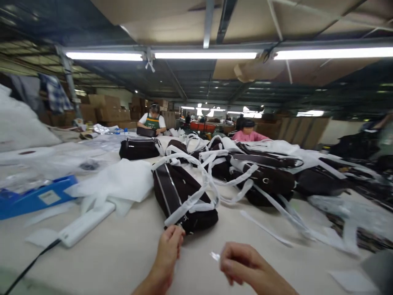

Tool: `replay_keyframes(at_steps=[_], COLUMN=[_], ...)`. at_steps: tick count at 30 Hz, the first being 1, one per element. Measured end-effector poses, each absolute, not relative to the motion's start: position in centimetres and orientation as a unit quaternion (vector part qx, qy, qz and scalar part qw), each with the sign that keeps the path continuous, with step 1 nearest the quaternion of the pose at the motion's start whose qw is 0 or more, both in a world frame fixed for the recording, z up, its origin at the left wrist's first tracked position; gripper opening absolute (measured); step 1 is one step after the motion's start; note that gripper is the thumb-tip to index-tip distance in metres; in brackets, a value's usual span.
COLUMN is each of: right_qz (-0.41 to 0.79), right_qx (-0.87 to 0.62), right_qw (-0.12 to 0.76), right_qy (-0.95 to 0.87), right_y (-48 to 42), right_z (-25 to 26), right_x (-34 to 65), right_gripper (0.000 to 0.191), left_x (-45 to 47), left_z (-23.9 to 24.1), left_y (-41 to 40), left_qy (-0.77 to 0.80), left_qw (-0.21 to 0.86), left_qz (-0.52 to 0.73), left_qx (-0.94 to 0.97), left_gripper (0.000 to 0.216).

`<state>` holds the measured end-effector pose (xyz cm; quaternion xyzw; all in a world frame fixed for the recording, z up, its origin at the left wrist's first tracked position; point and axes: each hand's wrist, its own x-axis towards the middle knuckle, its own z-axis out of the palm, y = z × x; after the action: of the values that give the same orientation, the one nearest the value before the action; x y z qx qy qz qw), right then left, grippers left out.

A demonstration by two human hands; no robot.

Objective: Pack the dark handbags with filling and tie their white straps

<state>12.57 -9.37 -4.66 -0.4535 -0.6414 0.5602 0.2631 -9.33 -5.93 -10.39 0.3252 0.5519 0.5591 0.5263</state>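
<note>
Where the pale desk (pixel 123 254) spreads wide, a dark brown bag (pixel 184 196) wrapped in white strips (pixel 196 205) lies just beyond the left hand (pixel 169 246), whose fingertips pinch together at the bag's near end. To its right, apart from the bag, the right hand (pixel 241 262) is curled, pinching a small clear scrap (pixel 215 256).
</note>
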Motion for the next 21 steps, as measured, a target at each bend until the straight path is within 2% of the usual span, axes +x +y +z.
replay_keyframes(at_steps=[3, 6, 13, 21], right_qz=[0.573, 0.532, 0.468, 0.424], right_qx=[-0.363, -0.375, -0.441, -0.48], right_qw=[0.287, 0.279, 0.23, 0.153], right_qy=[-0.676, -0.706, -0.73, -0.753], right_y=[-5.7, -2.8, -0.6, 0.5], right_z=[-3.6, -4.5, -6.3, -5.4], right_x=[5.4, 2.4, 2.1, 1.5], right_gripper=[0.027, 0.022, 0.017, 0.022], left_x=[-9.0, -8.9, -8.8, -8.6], left_z=[-11.2, -12.1, -13.6, -13.8], left_y=[-6.0, -6.1, -5.9, -5.7], left_qy=[0.54, 0.533, 0.533, 0.525], left_qw=[0.514, 0.503, 0.503, 0.504], left_qz=[0.579, 0.596, 0.596, 0.604], left_qx=[0.33, 0.329, 0.328, 0.326], left_gripper=[0.053, 0.053, 0.056, 0.053])
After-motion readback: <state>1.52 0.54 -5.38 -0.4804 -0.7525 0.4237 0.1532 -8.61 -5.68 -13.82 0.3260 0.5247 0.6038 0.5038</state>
